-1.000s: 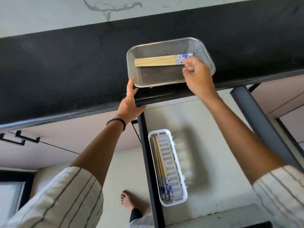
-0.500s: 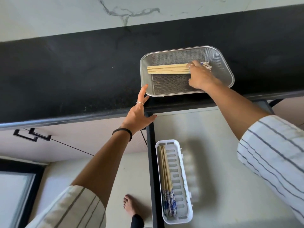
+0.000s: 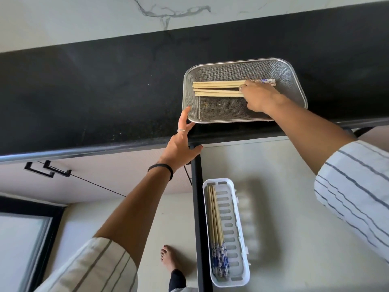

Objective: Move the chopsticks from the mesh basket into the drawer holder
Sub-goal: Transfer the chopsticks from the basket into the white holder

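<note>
While the left hand (image 3: 180, 147) was spread flat on the black counter (image 3: 94, 91), one fingertip touching the near-left corner of the mesh basket (image 3: 294, 81), nothing was gripped by it. Inside the basket, the chopsticks (image 3: 217, 88) were pinched at their patterned ends by the right hand (image 3: 260, 96). Below, four more chopsticks (image 3: 216, 228) were laid in the white drawer holder (image 3: 237, 239).

patterned ends of basket chopsticks (image 3: 219, 88) mostly hidden under right hand (image 3: 260, 95), grip unclear, sleeves cropped by frame
</note>
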